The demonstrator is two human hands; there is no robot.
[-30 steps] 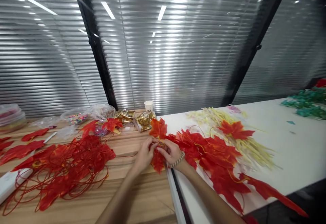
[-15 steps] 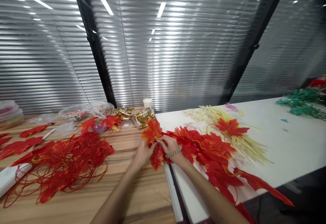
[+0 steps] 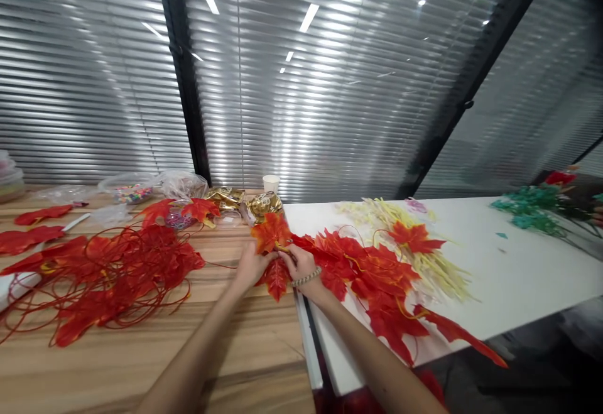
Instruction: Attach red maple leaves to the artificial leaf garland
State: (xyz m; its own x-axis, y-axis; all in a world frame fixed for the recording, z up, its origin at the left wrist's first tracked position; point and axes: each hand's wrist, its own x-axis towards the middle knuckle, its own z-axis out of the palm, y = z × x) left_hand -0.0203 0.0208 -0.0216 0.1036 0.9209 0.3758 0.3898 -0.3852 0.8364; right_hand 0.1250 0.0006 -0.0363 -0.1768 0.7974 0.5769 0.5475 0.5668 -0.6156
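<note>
Above the seam between the two tables, my left hand and my right hand meet with closed fingers. They pinch the stem area of an orange-red artificial maple leaf, which stands up over the fingers. A second red leaf hangs just below the fingertips. Exactly what each fingertip grips is too small to make out. A beaded bracelet circles my right wrist. To the right, a garland of red maple leaves spreads over the white table. On the left lies a tangled heap of red cord and leaves.
Gold foil packets and a paper cup stand at the back. Plastic bags with colourful beads lie back left. Pale yellow stems rest behind the garland. Green artificial foliage lies far right. The white table's front edge is at lower right.
The view has turned slightly, shifting the tables' contents left and a little up. Both hands stay together at the leaf stem, with only small finger movement.
</note>
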